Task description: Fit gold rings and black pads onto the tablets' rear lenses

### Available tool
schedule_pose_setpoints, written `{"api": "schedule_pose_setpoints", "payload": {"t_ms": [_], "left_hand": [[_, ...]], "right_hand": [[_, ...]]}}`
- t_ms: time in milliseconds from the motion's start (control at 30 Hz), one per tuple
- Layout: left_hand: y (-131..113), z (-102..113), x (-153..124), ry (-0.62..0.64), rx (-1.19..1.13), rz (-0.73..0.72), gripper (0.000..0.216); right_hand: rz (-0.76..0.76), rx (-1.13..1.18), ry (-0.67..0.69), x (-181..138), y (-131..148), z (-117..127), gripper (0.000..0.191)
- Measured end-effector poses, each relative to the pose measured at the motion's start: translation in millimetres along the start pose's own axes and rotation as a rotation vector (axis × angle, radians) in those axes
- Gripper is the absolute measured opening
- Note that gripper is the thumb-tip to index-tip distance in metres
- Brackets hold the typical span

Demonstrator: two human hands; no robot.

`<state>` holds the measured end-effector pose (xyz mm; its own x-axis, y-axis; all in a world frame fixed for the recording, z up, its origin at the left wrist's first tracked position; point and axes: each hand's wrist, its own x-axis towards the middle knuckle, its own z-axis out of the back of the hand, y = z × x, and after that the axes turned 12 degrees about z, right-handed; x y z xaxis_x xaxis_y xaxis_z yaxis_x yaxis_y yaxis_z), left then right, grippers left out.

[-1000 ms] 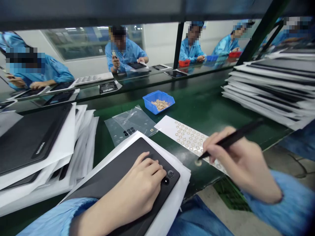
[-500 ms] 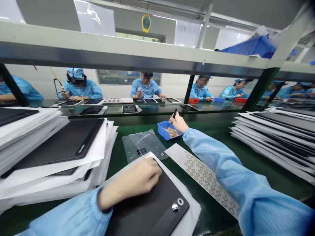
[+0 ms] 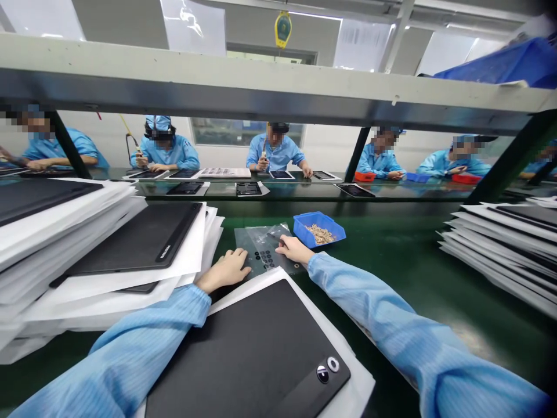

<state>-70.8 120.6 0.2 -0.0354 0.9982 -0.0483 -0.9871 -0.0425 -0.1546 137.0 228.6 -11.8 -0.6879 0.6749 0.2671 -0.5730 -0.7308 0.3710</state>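
A dark tablet-like panel, with two round rings at its lower right corner, lies on white sheets in front of me. Beyond it is a clear plastic bag with several small black rings on it. My left hand rests at the bag's left edge, fingers spread and holding nothing. Over the bag's right side, my right hand is closed in a pinch on a slim black pen-like tool, mostly hidden by the fingers. A blue bin of small tan rings stands just beyond it.
Stacks of panels between white sheets stand at left and right. A shelf beam crosses overhead. Several co-workers in blue sit across the bench behind panels and small bins. My right sleeve mostly covers a pale strip.
My right hand has moved from the blue bin back to the plastic bag. My left hand has left the panel and moved forward to the bag's left edge. The view has shifted right.
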Motion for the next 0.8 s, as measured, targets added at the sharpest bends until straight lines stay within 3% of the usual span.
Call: {"api": "schedule_pose_setpoints", "payload": {"t_ms": [133,233,367,600,800], "left_hand": [[5,-18,15,-0.193,-0.122,0.228,0.048],[7,-26,20,-0.265,-0.214,0.326,0.046],[7,-27,22,-0.27,-0.319,0.365,0.04],[5,-23,24,-0.301,-0.571,0.512,0.048],[0,-19,28,-0.192,-0.947,0.439,0.028]], "right_hand": [[-0.001,-0.007,-0.047,16,5,1,0.01],[0.021,0.021,-0.074,22,21,-7,0.017],[-0.035,0.051,-0.102,23,36,-25,0.03],[-0.112,0.142,-0.161,21,30,-36,0.019],[-0.074,0.328,-0.251,17,25,-35,0.026]]}}
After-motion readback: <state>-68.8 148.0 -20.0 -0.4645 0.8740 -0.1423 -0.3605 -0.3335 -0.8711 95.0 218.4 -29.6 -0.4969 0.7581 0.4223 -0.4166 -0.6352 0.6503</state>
